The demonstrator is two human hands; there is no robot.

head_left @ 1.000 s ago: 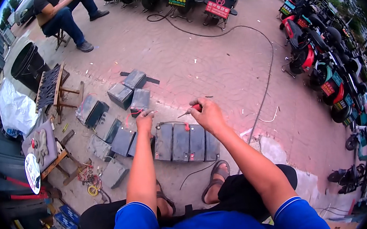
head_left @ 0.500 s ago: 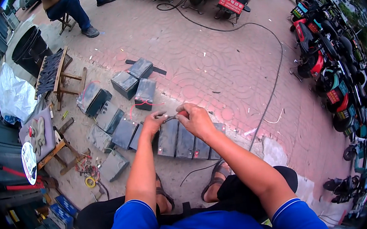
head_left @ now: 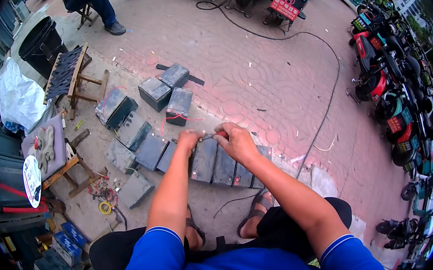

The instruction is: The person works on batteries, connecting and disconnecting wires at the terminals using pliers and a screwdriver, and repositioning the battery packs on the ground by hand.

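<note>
Two bare hands come close together at the far edge of a row of dark batteries (head_left: 223, 168), which lies just below the fingers, on the person's side, its long axis running left to right with a slight slant. The right hand (head_left: 237, 140), the nearer to the middle of the row, has its fingers closed around a red-handled tool (head_left: 221, 133) pointing toward the left hand (head_left: 189, 139). The left hand's thumb and fingers are drawn in toward the tool's tip; whether they pinch anything cannot be told. The right hand and forearm cover the far ends of the right-hand batteries, most of the handle is hidden, and contact between fingers and battery tops is unclear.
</note>
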